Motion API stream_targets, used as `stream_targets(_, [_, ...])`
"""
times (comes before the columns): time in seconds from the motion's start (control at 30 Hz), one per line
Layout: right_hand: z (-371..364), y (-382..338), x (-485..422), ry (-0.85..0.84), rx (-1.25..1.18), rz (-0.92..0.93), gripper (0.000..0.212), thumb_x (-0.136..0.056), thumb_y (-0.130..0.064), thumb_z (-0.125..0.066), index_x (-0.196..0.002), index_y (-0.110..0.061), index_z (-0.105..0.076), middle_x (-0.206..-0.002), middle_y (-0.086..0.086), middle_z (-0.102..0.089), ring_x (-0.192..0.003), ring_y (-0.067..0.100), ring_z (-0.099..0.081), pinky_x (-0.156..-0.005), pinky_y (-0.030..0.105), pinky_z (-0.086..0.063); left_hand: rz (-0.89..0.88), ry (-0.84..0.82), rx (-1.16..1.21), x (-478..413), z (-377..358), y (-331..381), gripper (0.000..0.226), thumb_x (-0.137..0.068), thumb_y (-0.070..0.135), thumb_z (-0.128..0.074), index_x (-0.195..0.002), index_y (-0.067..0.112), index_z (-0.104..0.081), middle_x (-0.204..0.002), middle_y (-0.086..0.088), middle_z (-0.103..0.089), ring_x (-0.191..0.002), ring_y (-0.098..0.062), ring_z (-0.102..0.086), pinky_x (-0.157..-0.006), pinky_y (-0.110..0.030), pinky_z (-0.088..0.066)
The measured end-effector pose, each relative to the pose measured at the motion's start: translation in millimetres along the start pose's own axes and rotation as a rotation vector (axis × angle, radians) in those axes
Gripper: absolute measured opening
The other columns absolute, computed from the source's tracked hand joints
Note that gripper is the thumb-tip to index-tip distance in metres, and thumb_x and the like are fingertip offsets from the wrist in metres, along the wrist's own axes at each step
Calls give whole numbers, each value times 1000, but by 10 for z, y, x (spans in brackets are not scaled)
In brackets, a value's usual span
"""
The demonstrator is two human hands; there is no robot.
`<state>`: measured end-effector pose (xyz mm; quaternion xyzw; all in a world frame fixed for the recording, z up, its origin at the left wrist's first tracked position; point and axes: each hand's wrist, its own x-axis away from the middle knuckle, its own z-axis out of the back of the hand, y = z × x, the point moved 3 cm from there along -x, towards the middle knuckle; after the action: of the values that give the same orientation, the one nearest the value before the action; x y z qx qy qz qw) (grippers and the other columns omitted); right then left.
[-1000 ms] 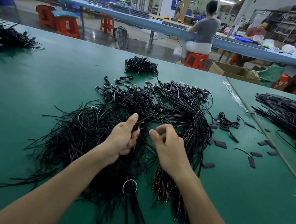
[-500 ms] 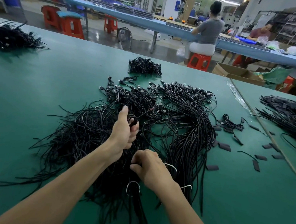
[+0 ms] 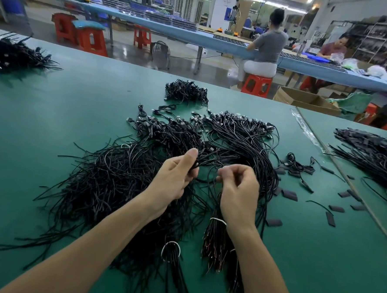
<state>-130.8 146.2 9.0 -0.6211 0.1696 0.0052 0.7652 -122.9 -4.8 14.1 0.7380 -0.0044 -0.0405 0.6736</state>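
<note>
A big heap of thin black cables (image 3: 122, 178) with plugs covers the middle of the green table (image 3: 54, 115). My left hand (image 3: 174, 177) grips a small bunch of those cables, thumb up. Just right of it, my right hand (image 3: 239, 190) has its fingers curled and pinches a single black cable that loops down toward the heap. Below my right wrist lies a bundle (image 3: 216, 243) tied with a white band. Another white-banded bundle (image 3: 170, 253) lies between my forearms.
A small cable pile (image 3: 186, 91) sits farther back, another pile (image 3: 10, 53) at far left, and one (image 3: 373, 155) on the right. Small black sleeve pieces (image 3: 289, 195) are scattered to the right. Two people sit at a blue bench (image 3: 194, 37) beyond.
My right hand has risen from the banded bundle low in the heap to beside my left hand and now pinches a cable. My left hand keeps gripping its bunch.
</note>
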Motion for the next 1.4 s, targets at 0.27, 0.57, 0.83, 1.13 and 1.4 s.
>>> stream_targets(0.27, [-93,-396,169,-37,-182,104,17,-101,-16,-53,-88,-24,-60,-79,-10,-66,-71,7,-61,-64,26,-54,-205,-71,6,66,-317,157,39,-99,36,-48,-81,15,-76,-77,-6,-73,-72,-20,-67,-65,-28,-53])
stream_targets(0.57, [-81,-495,244,-297,-70,140,18,-99,-5,-55,-89,-17,-63,-77,-11,-68,-65,0,-61,-57,13,-47,-284,74,116,85,-181,214,29,-93,29,-42,-100,9,-63,-48,12,-49,-37,0,-39,-37,-11,-30])
stream_targets(0.83, [22,-479,275,-310,341,359,10,-99,-16,-58,-95,-23,-64,-105,-15,-59,-106,3,-57,-88,23,-51,-127,145,133,57,-165,61,61,-94,65,-37,-90,20,-78,-52,3,-42,-39,-6,-31,-38,-18,-27])
stream_targets(1.13, [17,-573,431,-336,856,824,10,-90,-6,-67,-96,-13,-62,-95,-1,-56,-87,17,-51,-76,34,-52,16,67,197,67,-218,32,60,-96,60,-45,-53,19,-57,-45,4,-41,-35,-10,-31,-35,-19,-27])
stream_targets(1.4, [22,-640,377,-564,847,788,19,-93,-11,-59,-88,-25,-47,-103,-9,-47,-94,10,-41,-81,24,-42,601,-287,69,183,-221,-99,59,-94,13,-29,-37,24,-42,-41,6,-34,-32,-4,-24,-31,-13,-14])
